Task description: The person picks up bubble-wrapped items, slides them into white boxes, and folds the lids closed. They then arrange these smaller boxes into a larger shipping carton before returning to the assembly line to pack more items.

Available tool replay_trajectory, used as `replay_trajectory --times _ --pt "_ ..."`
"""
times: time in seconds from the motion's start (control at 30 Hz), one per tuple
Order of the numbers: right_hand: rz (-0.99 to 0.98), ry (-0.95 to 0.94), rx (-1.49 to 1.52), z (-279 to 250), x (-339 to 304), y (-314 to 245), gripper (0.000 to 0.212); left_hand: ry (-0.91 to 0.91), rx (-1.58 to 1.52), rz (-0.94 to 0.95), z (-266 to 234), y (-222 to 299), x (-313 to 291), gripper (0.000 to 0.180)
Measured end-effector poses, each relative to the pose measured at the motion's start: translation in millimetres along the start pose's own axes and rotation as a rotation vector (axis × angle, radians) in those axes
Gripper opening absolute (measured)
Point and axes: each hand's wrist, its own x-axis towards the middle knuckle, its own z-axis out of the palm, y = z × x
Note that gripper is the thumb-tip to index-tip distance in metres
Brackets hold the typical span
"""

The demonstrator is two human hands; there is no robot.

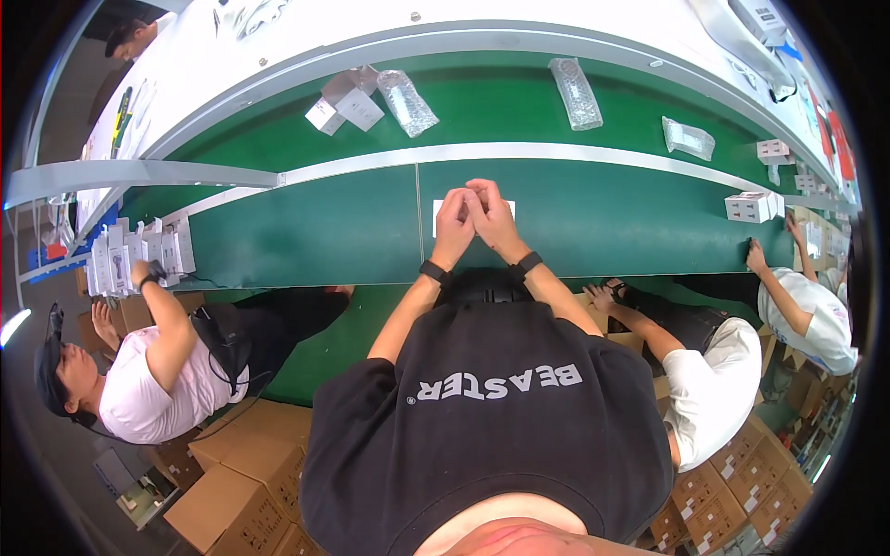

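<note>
Above the green bench, my left hand and my right hand meet at the fingertips, straight ahead of my chest. Fingers on both hands are bent and pressed together. Whatever is between them is hidden by the backs of my hands. Edges of a flat white thing show under and beside the hands; whether I grip it or it simply lies there, I cannot make out. Dark bands circle both wrists.
Beyond a white rail, a green belt carries bubble-wrapped packs and small white boxes. White cartons line the bench's left end and right end. Co-workers flank me left and right. Cardboard boxes stand behind.
</note>
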Motion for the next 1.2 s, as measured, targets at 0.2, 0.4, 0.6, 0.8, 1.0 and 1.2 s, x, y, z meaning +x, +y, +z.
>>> replay_trajectory --times 0.2,0.4,0.6,0.8,1.0,1.2 --pt "-0.018 0.019 0.025 -10 -1 5 0.029 -0.016 -0.036 -0.003 10 2 -1 0.020" --pt "-0.007 0.003 0.022 -25 -3 5 0.030 -0.034 -0.043 0.005 22 8 -2 0.022" --pt "0.011 -0.002 0.027 -40 -5 0 0.030 -0.034 -0.005 0.036 36 16 -4 0.021" --pt "0.035 -0.004 0.027 -55 -10 -11 0.031 -0.035 0.022 0.021 48 24 -7 0.021" --pt "0.021 0.005 -0.021 -69 -13 -17 0.031 -0.055 -0.022 0.023 58 40 -9 0.021" --pt "0.006 -0.024 -0.022 -72 -16 -23 0.031 -0.097 -0.051 0.002 58 36 -12 0.023"
